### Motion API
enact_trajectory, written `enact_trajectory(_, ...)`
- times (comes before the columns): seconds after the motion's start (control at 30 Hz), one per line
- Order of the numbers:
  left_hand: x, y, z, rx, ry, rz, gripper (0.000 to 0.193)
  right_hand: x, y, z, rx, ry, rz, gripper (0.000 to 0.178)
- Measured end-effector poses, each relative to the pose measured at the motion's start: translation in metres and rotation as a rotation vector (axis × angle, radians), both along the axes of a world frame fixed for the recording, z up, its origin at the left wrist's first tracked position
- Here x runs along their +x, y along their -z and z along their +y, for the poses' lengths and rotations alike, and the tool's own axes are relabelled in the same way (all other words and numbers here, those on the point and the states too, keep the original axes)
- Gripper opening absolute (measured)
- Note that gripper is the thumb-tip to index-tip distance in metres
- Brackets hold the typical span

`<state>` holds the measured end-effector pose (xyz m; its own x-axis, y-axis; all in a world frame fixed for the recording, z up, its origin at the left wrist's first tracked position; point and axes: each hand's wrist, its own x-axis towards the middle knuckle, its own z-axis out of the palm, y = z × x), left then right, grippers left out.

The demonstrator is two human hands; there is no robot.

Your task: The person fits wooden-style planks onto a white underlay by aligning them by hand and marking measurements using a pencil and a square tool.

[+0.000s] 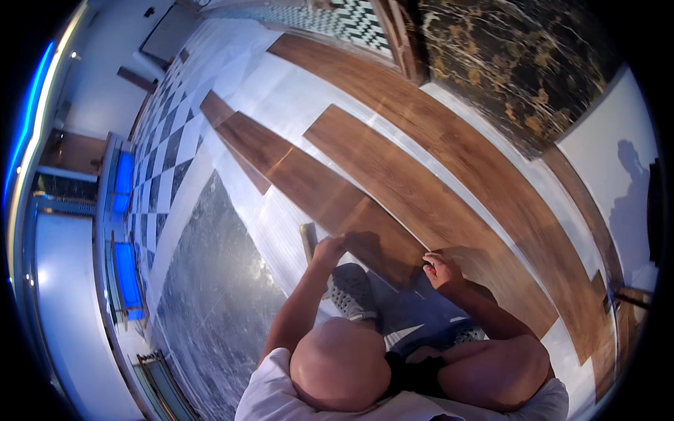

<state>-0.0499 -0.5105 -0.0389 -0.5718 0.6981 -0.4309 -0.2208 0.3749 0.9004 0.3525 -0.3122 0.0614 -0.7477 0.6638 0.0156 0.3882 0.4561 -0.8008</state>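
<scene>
The person crouches over a floor being laid with wood-look planks, knees and a grey shoe (351,291) showing below the arms. The left hand (328,249) is curled closed around the top of a small pale block (307,240) that stands at the near end of a brown plank (309,179); the plank runs away from that hand toward the upper left. The right hand (439,268) is loosely closed, fingers bent down onto the edge of a second, wider plank (414,189) lying just right of the first; something small and dark sits at its fingertips, but whether it grips it cannot be told. Between the two hands the near ends of both planks meet. Left of the left hand lies pale underlay (274,224), then a dark grey marble slab (210,295). Beyond the right hand a longer plank row (491,182) runs along the wall.
</scene>
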Motion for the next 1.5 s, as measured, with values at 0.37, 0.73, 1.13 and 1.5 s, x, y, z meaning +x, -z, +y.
enact_trajectory(0.37, 0.04, -0.125, 0.062, -0.162, 0.081, -0.125, 0.027, 0.041, 0.032, -0.039, -1.387, 0.263, 0.185, 0.047)
enact_trajectory(0.73, 0.056, -0.094, 0.063, -0.098, -0.026, -0.444, 0.028, 0.021, 0.019, -0.048, -1.276, 0.489, 0.257, 0.03)
enact_trajectory(1.13, -0.162, -0.05, 0.135, 0.384, -0.517, -0.284, 0.029, 0.137, -0.032, -0.004, -0.894, 0.427, -0.035, 0.02)
enact_trajectory(1.5, 0.055, -0.028, 0.174, 0.227, -0.009, -0.66, 0.014, 0.34, -0.001, -0.048, -0.839, 0.88, -0.142, 0.017)
